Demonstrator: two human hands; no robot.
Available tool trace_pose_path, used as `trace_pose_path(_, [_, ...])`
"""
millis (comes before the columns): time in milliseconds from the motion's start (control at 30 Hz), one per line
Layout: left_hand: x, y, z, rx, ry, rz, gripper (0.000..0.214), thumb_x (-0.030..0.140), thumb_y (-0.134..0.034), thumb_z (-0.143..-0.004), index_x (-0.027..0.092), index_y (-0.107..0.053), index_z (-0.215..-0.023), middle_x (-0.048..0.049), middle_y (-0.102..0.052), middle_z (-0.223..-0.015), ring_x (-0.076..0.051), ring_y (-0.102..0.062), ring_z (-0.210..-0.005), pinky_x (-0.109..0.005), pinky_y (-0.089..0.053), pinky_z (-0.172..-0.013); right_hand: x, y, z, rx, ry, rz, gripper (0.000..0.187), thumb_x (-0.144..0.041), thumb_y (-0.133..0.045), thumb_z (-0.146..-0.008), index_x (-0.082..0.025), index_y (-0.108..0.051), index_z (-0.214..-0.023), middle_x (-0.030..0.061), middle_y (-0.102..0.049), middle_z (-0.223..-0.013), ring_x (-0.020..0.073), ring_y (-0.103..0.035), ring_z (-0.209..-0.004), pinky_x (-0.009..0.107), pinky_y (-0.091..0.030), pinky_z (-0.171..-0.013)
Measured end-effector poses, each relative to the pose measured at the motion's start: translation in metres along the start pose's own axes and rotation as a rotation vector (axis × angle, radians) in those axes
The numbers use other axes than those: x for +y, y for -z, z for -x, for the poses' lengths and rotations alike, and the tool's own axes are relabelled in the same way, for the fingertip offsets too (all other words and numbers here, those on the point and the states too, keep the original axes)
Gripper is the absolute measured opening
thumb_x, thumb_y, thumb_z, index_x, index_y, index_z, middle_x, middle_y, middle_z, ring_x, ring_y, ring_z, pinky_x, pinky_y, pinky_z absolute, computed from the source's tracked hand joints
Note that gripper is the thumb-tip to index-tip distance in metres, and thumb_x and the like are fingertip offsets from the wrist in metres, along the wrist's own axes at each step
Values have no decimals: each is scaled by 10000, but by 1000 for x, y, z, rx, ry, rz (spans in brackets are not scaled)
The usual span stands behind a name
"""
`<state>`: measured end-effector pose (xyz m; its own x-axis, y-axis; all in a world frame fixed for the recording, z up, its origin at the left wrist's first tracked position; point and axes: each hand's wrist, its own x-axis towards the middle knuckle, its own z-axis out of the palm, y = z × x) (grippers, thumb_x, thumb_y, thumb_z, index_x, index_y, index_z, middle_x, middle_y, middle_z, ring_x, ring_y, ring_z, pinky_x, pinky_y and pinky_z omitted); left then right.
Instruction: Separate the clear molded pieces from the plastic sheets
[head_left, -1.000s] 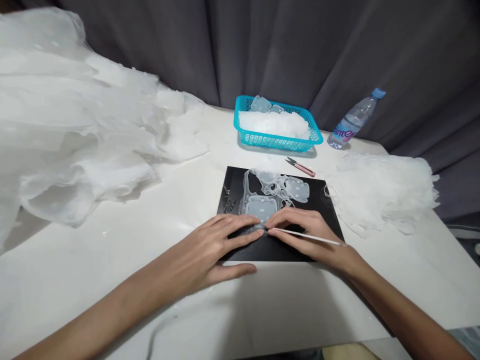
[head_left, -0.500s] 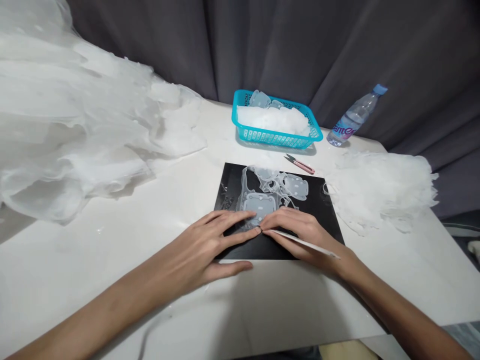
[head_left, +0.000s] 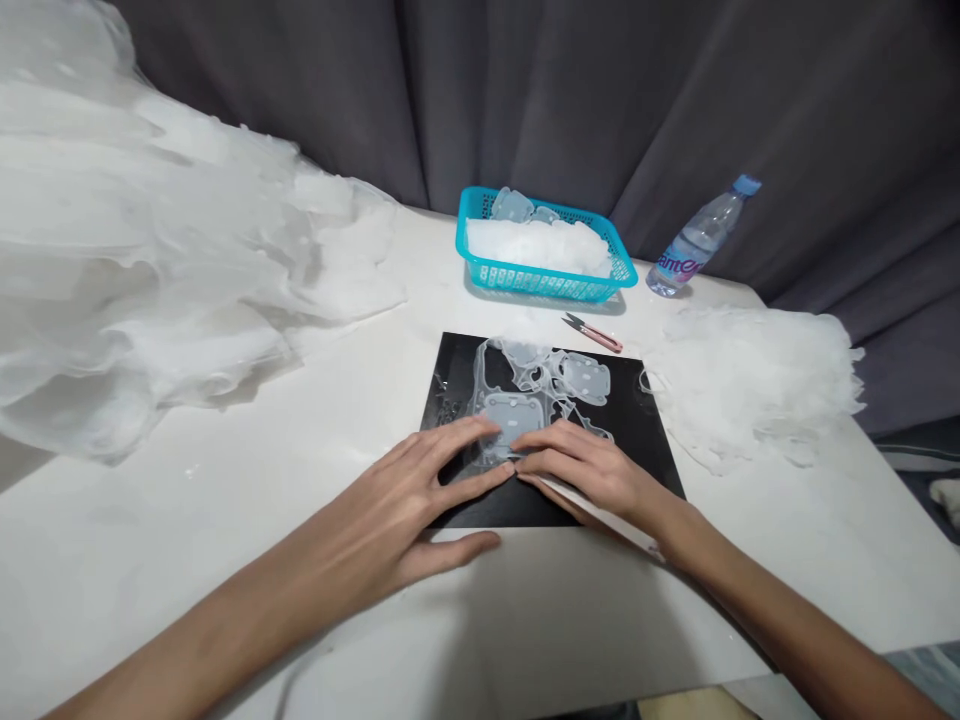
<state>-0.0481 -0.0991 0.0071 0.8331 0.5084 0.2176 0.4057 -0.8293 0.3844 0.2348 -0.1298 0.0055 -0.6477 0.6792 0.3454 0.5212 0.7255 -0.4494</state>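
Observation:
A translucent moulded silicone-like sheet (head_left: 513, 412) with rounded-rectangle panels and thin webbing lies on a black mat (head_left: 641, 440). My left hand (head_left: 416, 500) rests with fingers spread, its fingertips on the near-left part of the sheet and its thumb apart on the table. My right hand (head_left: 592, 468) is closed around a slim, flat white stick-like tool (head_left: 619, 528), whose back end slants toward the wrist. The tool's tip is hidden at the fingertips, close to my left index finger and the sheet's near edge. Another panel (head_left: 585, 379) lies farther back on the mat.
A turquoise basket (head_left: 551, 285) at the back holds white and translucent pieces. Pink-handled thread snips (head_left: 594, 332) lie before it. A water bottle (head_left: 694, 240) stands right of it. Large heaps of translucent sheets lie at left (head_left: 187, 240) and right (head_left: 765, 375).
My right hand has turned slightly, and the white tool's back end has dropped lower. My left hand stays spread on the sheet. The whole view has shifted a little.

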Motion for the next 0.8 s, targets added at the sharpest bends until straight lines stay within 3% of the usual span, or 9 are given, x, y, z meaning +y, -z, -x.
trace_pose_path(133, [6,-6,0,32,-37,-66,522,454,-624,-1017,262,-567,-1499,-106,-664,-1393,-335,-595,-1282,-480,-522,-1049,-5,-5,2,-10,121,225,273,-97,-503,-1046,-167,-643,-1270,149,-710,-1340,275,-647,-1203,399,-602,-936])
trace_pose_path(233, [11,-9,-4,54,-120,-72,472,411,-571,-1048,137,-603,-1431,-136,-724,-1296,-327,-630,-1210,-456,-515,-1032,-3,-3,-7,43,112,152,279,-101,-495,-1043,-174,-657,-1258,135,-751,-1230,259,-682,-1164,386,-605,-952])
trace_pose_path(300, [14,-8,-6,24,-127,-57,493,420,-558,-1054,120,-579,-1444,-136,-729,-1285,-325,-623,-1221,-442,-515,-1024,5,6,-19,206,-81,19,240,-157,-504,-1053,-217,-691,-1189,87,-769,-1089,223,-721,-1028,359,-611,-899])
trace_pose_path(367, [16,-6,-6,-36,-93,-43,549,437,-568,-1049,152,-509,-1514,-120,-715,-1309,-315,-617,-1227,-434,-522,-1010,14,19,-31,452,-386,-30,202,-242,-531,-1054,-240,-733,-1063,56,-769,-1002,213,-725,-912,362,-600,-838])
trace_pose_path(433, [17,-4,-4,-72,-60,-29,598,438,-589,-1037,179,-452,-1559,-119,-701,-1326,-306,-625,-1206,-431,-534,-988,19,32,-38,529,-532,-94,162,-305,-599,-1023,-241,-746,-1008,38,-773,-982,215,-723,-879,358,-584,-798])
trace_pose_path(567, [19,2,-1,-82,4,3,534,418,-554,-1054,192,-503,-1535,-138,-705,-1296,-314,-638,-1179,-451,-533,-978,5,41,-33,339,-545,-287,113,-309,-675,-986,-231,-748,-1024,35,-786,-1047,200,-730,-907,333,-567,-816])
trace_pose_path(667, [20,13,-7,-60,175,203,442,418,-504,-1076,253,-564,-1482,-97,-694,-1315,-279,-637,-1208,-420,-511,-1026,-12,33,-23,225,-457,-378,91,-272,-673,-999,-236,-741,-1047,34,-781,-1071,190,-729,-965,327,-562,-871])
trace_pose_path(733, [19,22,-17,-10,362,430,400,487,-470,-1075,245,-673,-1321,-64,-731,-1217,-241,-676,-1110,-367,-527,-978,-18,25,-19,186,-359,-401,78,-238,-665,-1006,-239,-729,-1050,29,-777,-1069,185,-720,-1000,337,-552,-932])
trace_pose_path(800, [15,28,-31,29,558,622,519,592,-411,-1062,207,-757,-1032,-49,-775,-995,-222,-701,-932,-338,-542,-870,-20,17,-16,159,-281,-407,92,-212,-638,-1022,-241,-710,-1073,29,-769,-1077,182,-706,-1019,345,-542,-961])
